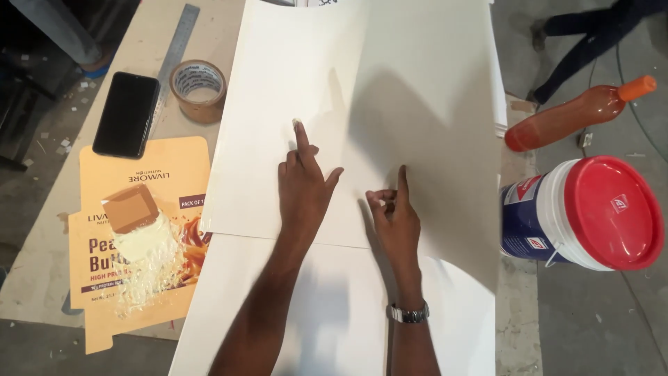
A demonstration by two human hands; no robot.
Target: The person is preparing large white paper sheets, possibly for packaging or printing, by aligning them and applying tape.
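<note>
Beige and a little worn, the worktable (42,264) fills the left part of the head view, and a large white sheet (390,90) lies over most of it, on top of more white sheets (334,313) that reach to the lower edge. On this upper sheet the left hand (303,191) rests with its index finger stretched forward and pressing the paper, the thumb spread to the side and the other fingers bent; it grasps nothing. Just beside it, the right hand (396,219) also touches the sheet, index finger pointing forward, the other fingers curled loosely under the palm, and it too holds nothing; a metal wristwatch (408,313) sits on this wrist. At the left of the sheets lie a flattened orange carton (174,167) with a brown cardboard piece and a whitish crumpled lump (142,240) on it, a black phone (126,113), a roll of brown tape (199,87) and a steel ruler (177,49), all well apart from the hands. At the right, off the table, stands a white and blue bucket with a red lid (612,212), and near it an orange bottle (577,111) lies tilted. The sheet's right side rises and casts a wide shadow, so what is under it is hidden. In the top right corner a dark shape (591,35) is cut off and hard to make out.
</note>
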